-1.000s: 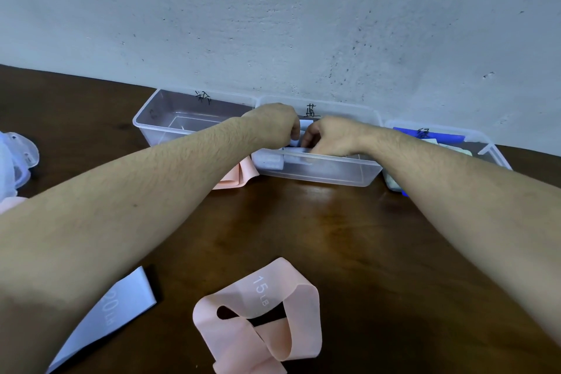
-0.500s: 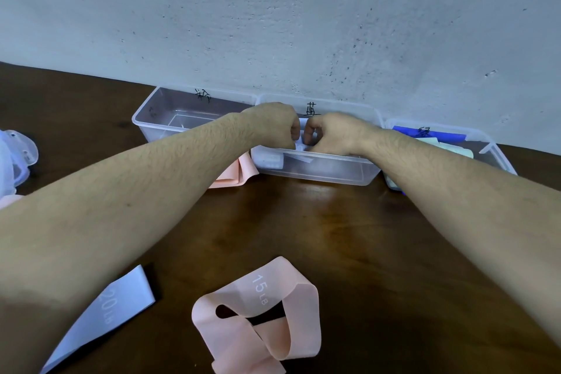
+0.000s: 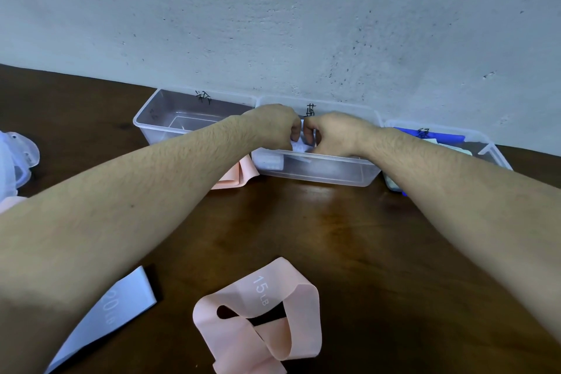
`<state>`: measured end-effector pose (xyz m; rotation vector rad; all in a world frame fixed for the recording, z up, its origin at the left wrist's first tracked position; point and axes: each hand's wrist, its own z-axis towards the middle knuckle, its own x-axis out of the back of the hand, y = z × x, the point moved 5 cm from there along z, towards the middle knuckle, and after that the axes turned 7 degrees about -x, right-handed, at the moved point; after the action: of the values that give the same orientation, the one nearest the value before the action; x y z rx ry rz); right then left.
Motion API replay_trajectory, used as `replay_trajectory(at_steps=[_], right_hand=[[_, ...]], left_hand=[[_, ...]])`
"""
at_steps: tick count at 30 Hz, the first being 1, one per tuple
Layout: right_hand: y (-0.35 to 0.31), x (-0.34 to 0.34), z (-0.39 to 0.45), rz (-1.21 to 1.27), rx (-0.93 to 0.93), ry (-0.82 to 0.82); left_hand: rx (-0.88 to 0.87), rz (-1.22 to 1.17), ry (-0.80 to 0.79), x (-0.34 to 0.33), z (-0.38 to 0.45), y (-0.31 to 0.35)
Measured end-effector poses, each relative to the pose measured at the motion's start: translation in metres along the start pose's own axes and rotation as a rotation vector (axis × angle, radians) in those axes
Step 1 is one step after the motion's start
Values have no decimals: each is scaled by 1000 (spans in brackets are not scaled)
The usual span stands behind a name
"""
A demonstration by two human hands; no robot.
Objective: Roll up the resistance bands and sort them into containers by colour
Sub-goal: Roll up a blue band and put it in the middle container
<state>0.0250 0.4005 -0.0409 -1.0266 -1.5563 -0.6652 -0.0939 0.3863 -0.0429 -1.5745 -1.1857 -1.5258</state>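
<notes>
A: Where are the hands?

B: Both reach over the middle tub (image 3: 318, 171), one of three clear tubs in a row against the wall (image 3: 273, 24). The left hand (image 3: 274, 126) and right hand (image 3: 332, 132) are knuckle to knuckle, fingers curled, pinching a small pale blue band (image 3: 299, 146) between them, just above the tub's near rim.

A: Is that band rolled?

B: Too much is hidden by the fingers to tell. Only a pale scrap shows below the knuckles.

A: Anything in that tub?

B: A pale roll (image 3: 268, 161) lies at its left end, seen through the wall.

A: And the other tubs?

B: The left tub (image 3: 170, 124) has black writing on its far wall; the left forearm hides part of it. The right tub (image 3: 488, 143) holds something dark blue (image 3: 431, 135) and some pale pieces I cannot make out.

A: What's loose on the worktop?

B: On the dark worktop (image 3: 349, 237), a pink band (image 3: 258, 319) marked 15 LB lies twisted in a loop near the front. A pale blue band (image 3: 112, 310) marked 20 LB lies flat at front left, partly under the left forearm. Another pink band (image 3: 239, 173) sits in front of the left tub, touching the middle tub's corner. Clear plastic (image 3: 18, 158) shows at the far left edge.
</notes>
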Motion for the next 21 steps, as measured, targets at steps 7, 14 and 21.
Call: replay_trajectory(at_steps=[7, 14, 21], right_hand=[[2, -1, -3, 59, -2, 1], [4, -1, -5, 137, -16, -34], [7, -1, -7, 179, -38, -48]], left_hand=[[-8, 14, 4, 3, -3, 1], [-5, 1, -9, 3, -2, 1], [-12, 0, 5, 1, 0, 1]])
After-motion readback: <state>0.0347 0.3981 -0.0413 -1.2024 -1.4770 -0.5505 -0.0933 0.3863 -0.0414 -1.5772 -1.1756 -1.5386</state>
